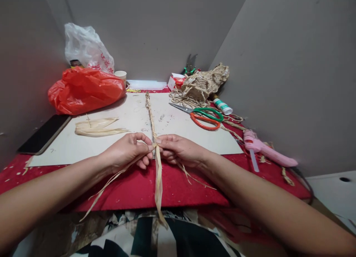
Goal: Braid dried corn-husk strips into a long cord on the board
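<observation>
Scissors [192, 111] — right of braid [150, 116] | pale strips [96, 128], phone [44, 134] — left

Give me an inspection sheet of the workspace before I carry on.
Surface: red cloth, specked with bits at left, under a marked white board.
Work pieces: pale cord lies along the board, loose strips hanging from its near end; flat pale strips lie left.
Clutter: red bag, clear bag, phone and cup left; scissors, woven piece, white bottle and pink glue gun right.
Hands: left hand and right hand meet, both pinching the cord's near end.
Cables: dark cable near the glue gun's handle; whether it joins is unclear.
Surroundings: grey walls at the back and both sides.
</observation>
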Tool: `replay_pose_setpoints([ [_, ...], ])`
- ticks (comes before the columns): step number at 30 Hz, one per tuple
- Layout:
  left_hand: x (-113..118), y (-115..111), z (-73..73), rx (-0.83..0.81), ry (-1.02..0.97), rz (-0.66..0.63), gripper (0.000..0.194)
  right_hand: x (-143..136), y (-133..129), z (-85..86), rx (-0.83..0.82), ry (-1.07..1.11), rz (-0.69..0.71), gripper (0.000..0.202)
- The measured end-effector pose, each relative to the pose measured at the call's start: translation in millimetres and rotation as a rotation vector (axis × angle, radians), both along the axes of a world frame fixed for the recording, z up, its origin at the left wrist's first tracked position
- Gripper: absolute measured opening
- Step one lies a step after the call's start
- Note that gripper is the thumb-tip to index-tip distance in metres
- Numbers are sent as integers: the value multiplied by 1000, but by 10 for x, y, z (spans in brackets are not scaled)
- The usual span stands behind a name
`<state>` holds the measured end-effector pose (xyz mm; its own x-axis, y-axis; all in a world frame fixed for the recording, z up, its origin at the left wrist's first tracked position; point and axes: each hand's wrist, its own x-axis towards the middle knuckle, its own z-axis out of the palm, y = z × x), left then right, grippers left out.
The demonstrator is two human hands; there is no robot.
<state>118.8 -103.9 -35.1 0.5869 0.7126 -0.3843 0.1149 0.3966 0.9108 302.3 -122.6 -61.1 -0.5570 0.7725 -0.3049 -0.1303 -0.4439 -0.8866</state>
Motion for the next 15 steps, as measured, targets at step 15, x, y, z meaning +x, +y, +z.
replay_pose_setpoints([
  [15, -39, 156, 50, 180, 210, -156, 5, -143, -68, -9, 171, -158, -112, 34],
])
